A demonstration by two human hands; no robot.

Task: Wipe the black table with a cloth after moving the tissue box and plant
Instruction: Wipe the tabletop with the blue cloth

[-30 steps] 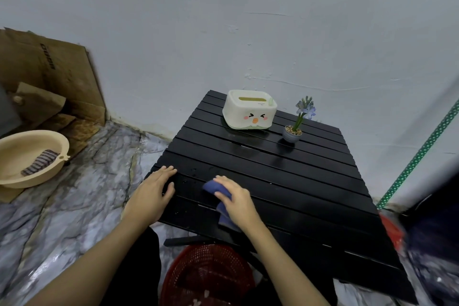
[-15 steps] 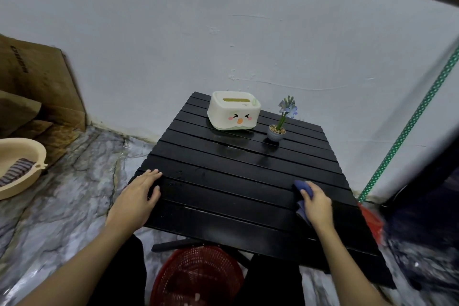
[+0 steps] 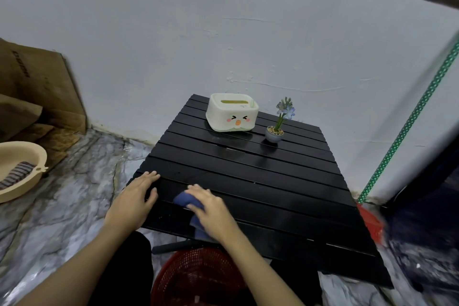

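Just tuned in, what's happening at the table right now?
A person is wiping the black table. The right hand presses a blue cloth onto the near left part of the top, while the left hand lies flat on the near left corner. The tissue box and plant stand side by side at the far edge, clear of the cloth.

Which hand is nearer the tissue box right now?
Right, narrowly. The right hand presses the blue cloth on the near slats, below the tissue box; the left hand rests at the table's near-left corner, farther off.
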